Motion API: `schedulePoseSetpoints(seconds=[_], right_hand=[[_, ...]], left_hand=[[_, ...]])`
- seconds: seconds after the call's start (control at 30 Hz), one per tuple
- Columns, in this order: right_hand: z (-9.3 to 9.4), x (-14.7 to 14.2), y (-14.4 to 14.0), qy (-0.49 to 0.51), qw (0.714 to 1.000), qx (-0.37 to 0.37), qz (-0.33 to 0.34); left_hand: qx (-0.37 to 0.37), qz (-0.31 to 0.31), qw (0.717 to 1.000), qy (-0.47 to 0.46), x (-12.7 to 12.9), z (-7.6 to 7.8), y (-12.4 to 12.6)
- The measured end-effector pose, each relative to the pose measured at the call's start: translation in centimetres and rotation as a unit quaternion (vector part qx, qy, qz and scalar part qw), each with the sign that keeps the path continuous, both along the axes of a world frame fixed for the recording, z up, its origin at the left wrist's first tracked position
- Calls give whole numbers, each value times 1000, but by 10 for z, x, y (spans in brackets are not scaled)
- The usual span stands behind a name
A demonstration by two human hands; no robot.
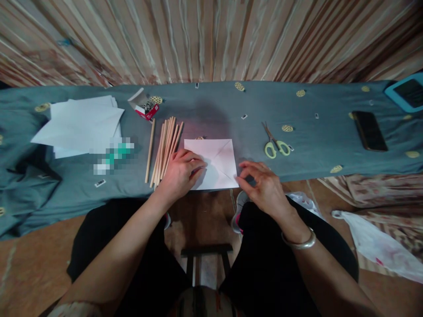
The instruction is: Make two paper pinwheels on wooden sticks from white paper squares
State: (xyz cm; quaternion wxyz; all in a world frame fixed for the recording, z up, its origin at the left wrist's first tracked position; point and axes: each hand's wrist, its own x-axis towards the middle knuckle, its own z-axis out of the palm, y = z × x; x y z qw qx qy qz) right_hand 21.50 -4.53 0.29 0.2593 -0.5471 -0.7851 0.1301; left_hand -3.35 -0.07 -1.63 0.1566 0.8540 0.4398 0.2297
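Folded white paper (pixel 216 164) lies flat on grey-green cloth (pixel 317 145), btwn both hands. L hand (pixel 183 172): fingers curled over paper's left part, tips near thumb; grip, can't tell. R hand (pixel 261 181): thumb & index slightly parted, w/ nothing visibly held, at lower R corner.

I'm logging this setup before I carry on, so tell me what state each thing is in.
Creased white paper: diagonal fold lines showing, left hand on it.
Green-handled scissors: blades look slightly apart.
Red-and-white box: lid open, small metal pieces inside.
Wooden sticks: loose, mostly bunched, one apart.
White paper sheets: loosely stacked, edges misaligned.
Black smartphone: lying flat, screen dark.
Blue-framed device: screen dark, partly out of frame.
White plastic bag: crumpled.
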Motion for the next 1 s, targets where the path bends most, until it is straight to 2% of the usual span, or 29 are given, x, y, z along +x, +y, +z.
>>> schedulePoseSetpoints(seconds=[0.27,0.63,0.83,1.0], right_hand=[[-2,-5,-1,-22,992,-35,123],[-3,1,6,-17,994,-71,86],[-3,3,6,37,989,-116,88],[-3,10,13,55,988,-122,72]], left_hand=[[11,-10,1000,9,1,2,-3],[32,-8,999,34,4,4,-4],[24,-6,999,39,5,6,-6],[25,-4,999,46,5,7,-6]])
